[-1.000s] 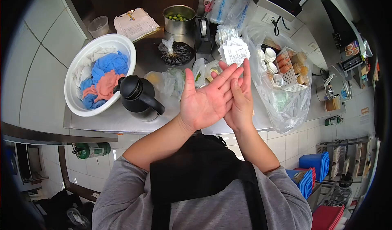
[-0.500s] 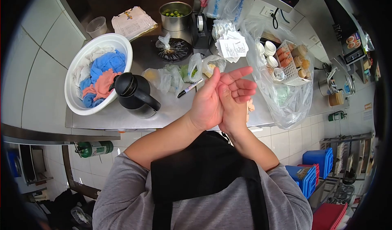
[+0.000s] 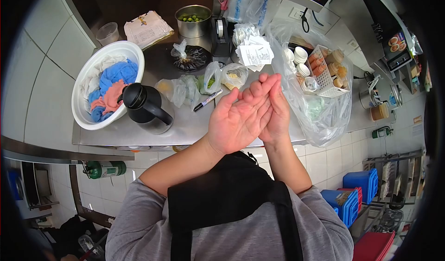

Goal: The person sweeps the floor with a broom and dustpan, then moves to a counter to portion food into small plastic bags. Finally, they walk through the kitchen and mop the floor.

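Observation:
My left hand is turned palm up, fingers stretched to the upper right and slightly bent. My right hand lies against its far side, touching the left fingers; part of its palm and fingers is hidden. No object shows in either hand. Both are in front of the steel counter. Nearest to them are a marker pen, a small plastic bag with pale pieces and a bag with green contents. A black-topped thermos jug stands to the left.
A white basin holds blue, pink and white cloths. Behind are a metal pot with green fruit, a tied black bag, a tape dispenser and receipts. At right, a large clear bag surrounds a white basket.
My hands have slid against each other: the left palm now shows more fully, with its fingers over the right hand. The camera view has shifted slightly.

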The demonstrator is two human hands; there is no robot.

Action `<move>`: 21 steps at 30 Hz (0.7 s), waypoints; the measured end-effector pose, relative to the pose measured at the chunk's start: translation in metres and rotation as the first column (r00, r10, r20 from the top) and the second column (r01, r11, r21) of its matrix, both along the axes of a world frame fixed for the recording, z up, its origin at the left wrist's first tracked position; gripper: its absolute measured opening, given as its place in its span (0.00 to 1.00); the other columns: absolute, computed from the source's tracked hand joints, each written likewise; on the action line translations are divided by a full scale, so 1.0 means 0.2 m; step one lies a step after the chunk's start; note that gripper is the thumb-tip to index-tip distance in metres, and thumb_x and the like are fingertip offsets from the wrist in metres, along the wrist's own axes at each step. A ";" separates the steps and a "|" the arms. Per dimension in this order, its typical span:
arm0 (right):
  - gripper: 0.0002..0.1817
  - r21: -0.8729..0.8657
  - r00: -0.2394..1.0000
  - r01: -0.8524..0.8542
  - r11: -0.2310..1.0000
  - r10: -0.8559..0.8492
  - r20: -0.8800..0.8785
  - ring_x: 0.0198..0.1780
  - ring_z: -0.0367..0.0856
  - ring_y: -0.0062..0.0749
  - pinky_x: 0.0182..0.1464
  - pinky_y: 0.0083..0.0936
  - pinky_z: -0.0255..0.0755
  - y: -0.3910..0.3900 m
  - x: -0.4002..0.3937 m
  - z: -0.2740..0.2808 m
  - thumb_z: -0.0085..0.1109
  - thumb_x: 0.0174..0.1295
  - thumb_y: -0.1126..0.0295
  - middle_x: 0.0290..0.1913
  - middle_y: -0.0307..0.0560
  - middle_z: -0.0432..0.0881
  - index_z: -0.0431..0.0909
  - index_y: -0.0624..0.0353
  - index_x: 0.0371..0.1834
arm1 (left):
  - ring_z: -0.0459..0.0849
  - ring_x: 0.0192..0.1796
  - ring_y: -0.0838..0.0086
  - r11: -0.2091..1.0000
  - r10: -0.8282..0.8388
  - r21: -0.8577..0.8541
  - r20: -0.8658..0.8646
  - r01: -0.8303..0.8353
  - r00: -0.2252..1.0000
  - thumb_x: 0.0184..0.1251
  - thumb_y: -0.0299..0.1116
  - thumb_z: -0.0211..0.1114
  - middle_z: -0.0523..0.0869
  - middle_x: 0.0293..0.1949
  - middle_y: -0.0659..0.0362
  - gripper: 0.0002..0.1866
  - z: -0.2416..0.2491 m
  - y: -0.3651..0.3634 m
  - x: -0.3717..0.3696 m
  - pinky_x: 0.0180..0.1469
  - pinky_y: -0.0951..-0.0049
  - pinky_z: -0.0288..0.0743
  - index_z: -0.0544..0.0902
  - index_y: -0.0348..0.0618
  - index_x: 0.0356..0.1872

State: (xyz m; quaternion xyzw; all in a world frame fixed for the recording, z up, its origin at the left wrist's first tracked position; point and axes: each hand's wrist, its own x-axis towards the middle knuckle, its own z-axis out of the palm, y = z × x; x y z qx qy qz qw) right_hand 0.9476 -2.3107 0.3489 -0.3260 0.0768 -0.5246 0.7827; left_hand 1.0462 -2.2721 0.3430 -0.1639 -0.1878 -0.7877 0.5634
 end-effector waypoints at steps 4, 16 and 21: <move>0.33 -0.306 0.872 -0.316 0.898 0.402 0.279 0.49 0.78 0.39 0.57 0.36 0.70 -0.17 -0.04 -0.15 0.34 0.71 0.39 0.44 0.47 0.79 0.69 0.59 0.57 | 0.44 0.79 0.69 0.999 0.051 -0.030 0.249 -0.045 0.967 0.76 0.53 0.37 0.44 0.78 0.53 0.37 -0.03 0.02 -0.02 0.77 0.69 0.40 0.51 0.33 0.73; 0.49 -0.026 0.853 -0.383 0.923 0.364 0.374 0.80 0.29 0.43 0.78 0.43 0.31 0.07 -0.04 0.12 0.30 0.68 0.34 0.80 0.54 0.28 0.32 0.64 0.77 | 0.56 0.75 0.60 0.771 0.627 -0.293 0.506 -0.566 0.592 0.72 0.25 0.52 0.58 0.73 0.45 0.32 -0.01 0.01 -0.05 0.74 0.60 0.52 0.51 0.34 0.73; 0.50 -0.062 0.873 -0.342 0.938 0.342 0.349 0.80 0.30 0.47 0.78 0.40 0.34 0.08 -0.01 0.10 0.23 0.67 0.31 0.79 0.55 0.29 0.34 0.65 0.77 | 0.60 0.74 0.61 0.800 0.599 -0.352 0.427 -0.486 0.677 0.74 0.25 0.50 0.62 0.71 0.44 0.27 -0.09 -0.05 -0.05 0.73 0.61 0.55 0.54 0.34 0.71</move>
